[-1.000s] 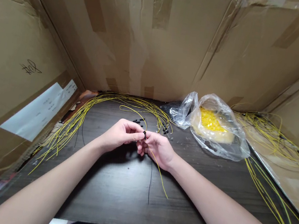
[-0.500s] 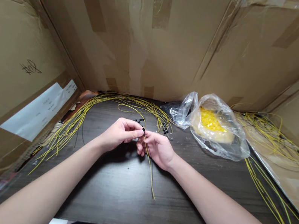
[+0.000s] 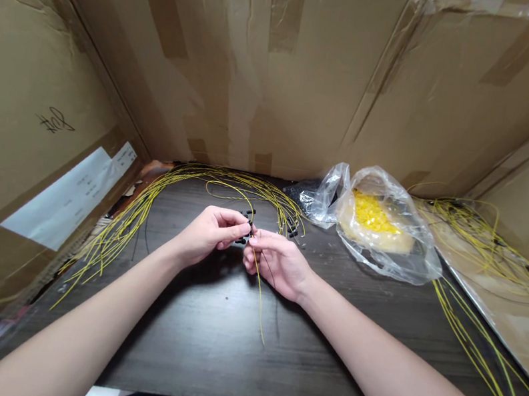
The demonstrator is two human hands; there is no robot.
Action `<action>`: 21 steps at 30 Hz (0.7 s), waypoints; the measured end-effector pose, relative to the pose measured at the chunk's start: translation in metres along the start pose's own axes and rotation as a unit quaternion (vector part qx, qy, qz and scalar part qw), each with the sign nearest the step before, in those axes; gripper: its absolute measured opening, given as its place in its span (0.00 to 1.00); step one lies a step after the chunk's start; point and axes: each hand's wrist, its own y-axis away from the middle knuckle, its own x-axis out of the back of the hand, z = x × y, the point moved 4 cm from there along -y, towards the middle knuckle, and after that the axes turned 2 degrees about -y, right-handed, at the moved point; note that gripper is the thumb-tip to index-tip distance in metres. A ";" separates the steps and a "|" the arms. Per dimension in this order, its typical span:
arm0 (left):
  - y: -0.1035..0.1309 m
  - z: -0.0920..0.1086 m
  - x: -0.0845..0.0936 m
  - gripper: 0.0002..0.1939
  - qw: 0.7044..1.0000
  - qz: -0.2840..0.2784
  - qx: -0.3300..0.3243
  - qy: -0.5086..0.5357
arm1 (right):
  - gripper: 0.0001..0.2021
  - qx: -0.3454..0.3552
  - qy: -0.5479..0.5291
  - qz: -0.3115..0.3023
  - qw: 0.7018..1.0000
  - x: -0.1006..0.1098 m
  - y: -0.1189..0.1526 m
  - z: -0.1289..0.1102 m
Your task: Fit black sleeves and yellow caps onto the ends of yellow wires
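Note:
My left hand (image 3: 207,234) pinches a small black connector (image 3: 250,227) between thumb and fingertips, above the middle of the dark table. Right beside it, my right hand (image 3: 278,262) has thumb and fingers closed on a thin yellow wire (image 3: 259,296), whose free end hangs toward the table's front. The wire's other part loops away behind the hands. Several small black pieces (image 3: 293,232) lie on the table behind my right hand, and others show just behind my fingertips.
A bundle of yellow wires (image 3: 143,198) arcs along the back left. Clear bags hold yellow pieces (image 3: 373,213) and black pieces (image 3: 312,198) at the back right. More yellow wires (image 3: 494,246) lie on cardboard at right. Cardboard walls (image 3: 304,83) surround the table (image 3: 198,349).
The fingertips and the black connector have shifted slightly left. The wire's hanging end has swung left, and a dark thin strand now stands apart from it.

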 end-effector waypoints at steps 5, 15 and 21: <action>0.000 0.001 0.000 0.10 1.000 0.003 0.002 0.026 | 0.10 0.000 -0.010 -0.016 1.000 -0.001 0.000 0.001; -0.001 -0.001 0.002 0.10 0.999 0.009 0.011 0.049 | 0.09 -0.004 -0.022 -0.028 0.999 -0.001 0.001 0.000; 0.000 -0.001 0.000 0.09 0.999 -0.002 0.008 0.043 | 0.11 0.009 0.019 -0.024 0.999 -0.001 0.000 0.002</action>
